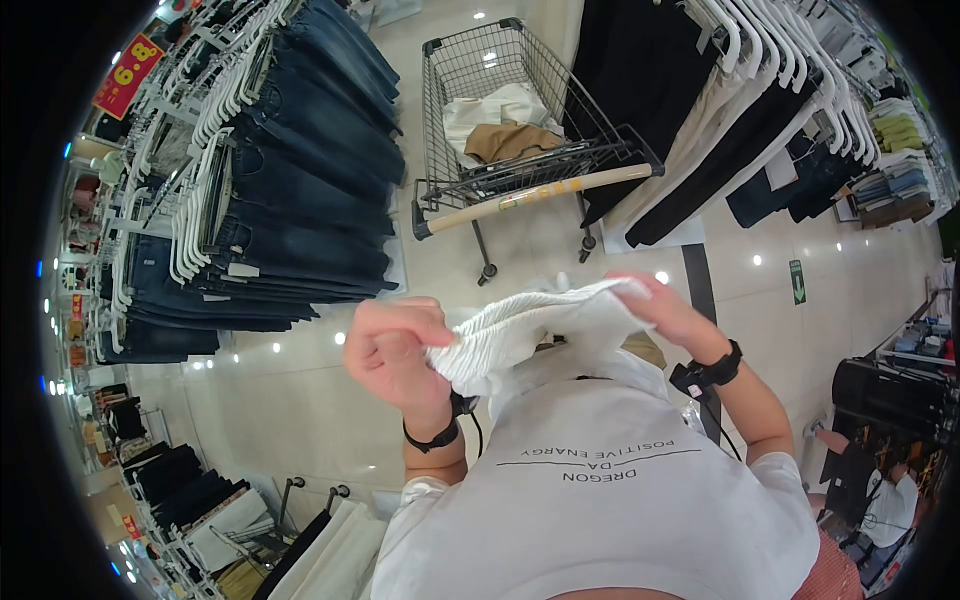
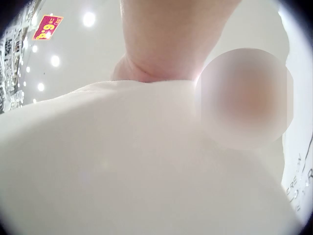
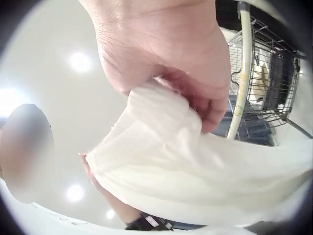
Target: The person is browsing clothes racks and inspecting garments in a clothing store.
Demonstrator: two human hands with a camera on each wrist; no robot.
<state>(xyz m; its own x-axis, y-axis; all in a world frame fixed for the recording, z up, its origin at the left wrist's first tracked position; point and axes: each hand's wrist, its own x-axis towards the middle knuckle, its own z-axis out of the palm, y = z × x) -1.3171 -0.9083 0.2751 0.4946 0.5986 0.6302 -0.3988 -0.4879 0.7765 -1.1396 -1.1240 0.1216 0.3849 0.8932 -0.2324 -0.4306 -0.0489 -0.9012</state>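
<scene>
A white garment with a gathered elastic waistband (image 1: 500, 338) is spread between both hands in front of the person's chest. At one end of the waistband, the left hand (image 1: 392, 345) grips the edge with curled fingers. The right hand (image 1: 672, 312) holds the opposite end; the right wrist view shows its thumb and fingers pinching the folded band (image 3: 157, 105). Below the band the cloth hangs down, its lower part hidden in the head view. Pale cloth (image 2: 132, 161) fills most of the left wrist view, hiding the left fingers there.
Ahead stands a wire shopping cart (image 1: 535, 190) with white and tan clothes (image 1: 510, 143) inside. Racks of dark jeans (image 1: 310, 150) line the left, and hanging black and cream trousers (image 1: 690, 150) the right. Another rack with clothes (image 1: 320, 550) is at lower left.
</scene>
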